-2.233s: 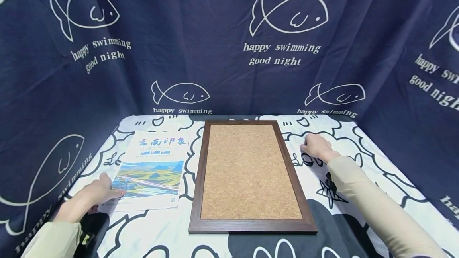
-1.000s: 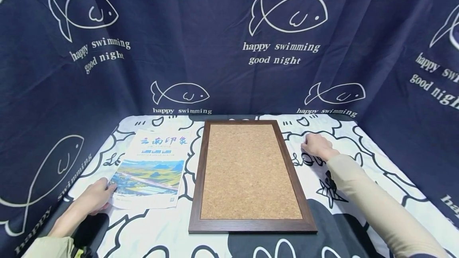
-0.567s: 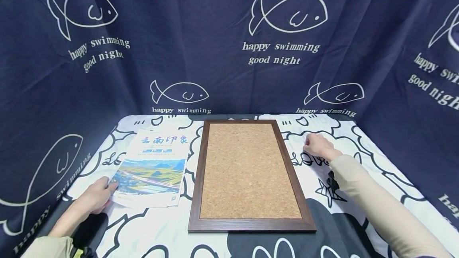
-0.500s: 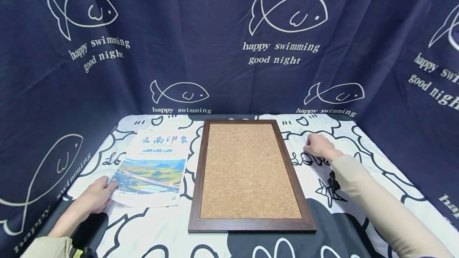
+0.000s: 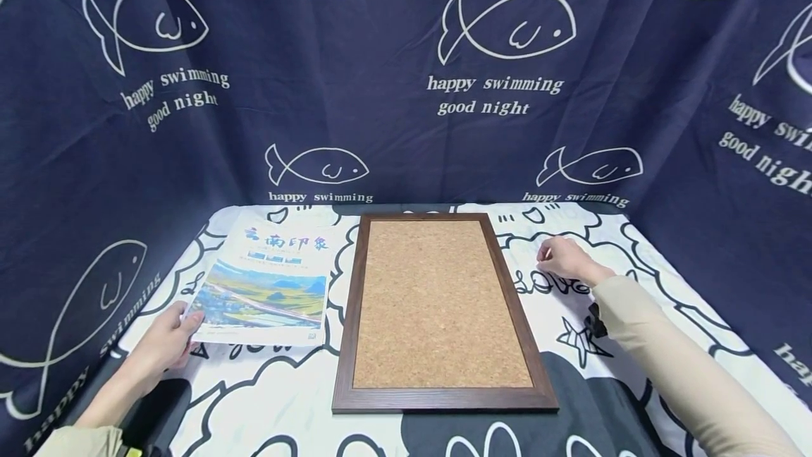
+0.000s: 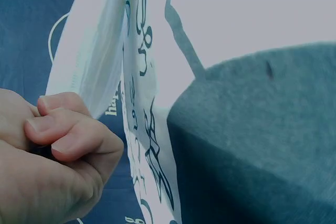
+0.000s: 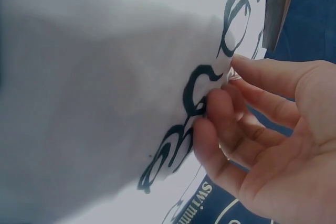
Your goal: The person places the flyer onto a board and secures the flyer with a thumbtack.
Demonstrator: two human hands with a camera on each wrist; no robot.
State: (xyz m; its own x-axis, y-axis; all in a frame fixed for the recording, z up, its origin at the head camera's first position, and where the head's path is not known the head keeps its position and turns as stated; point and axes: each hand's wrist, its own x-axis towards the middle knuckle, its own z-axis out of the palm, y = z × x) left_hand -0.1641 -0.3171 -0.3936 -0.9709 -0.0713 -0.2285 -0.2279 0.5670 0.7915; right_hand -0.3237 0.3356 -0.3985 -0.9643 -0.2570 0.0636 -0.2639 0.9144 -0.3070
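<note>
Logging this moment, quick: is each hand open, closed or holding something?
Left hand: closed, holding the poster by its edge.
Right hand: closed, apparently pinching a small clear thing.

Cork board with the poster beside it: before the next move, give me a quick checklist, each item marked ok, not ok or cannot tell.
1. Left hand has hold of the poster: ok, it grips the left edge near the lower corner.
2. Poster's printed side faces up: ok, title and landscape show in the head view.
3. Cork board face bare: ok, nothing lies on it.
4. Poster over the board: not ok, it is left of it.
5. Right hand holds something: cannot tell; a small clear glint shows by the thumb, too small to identify.
</note>
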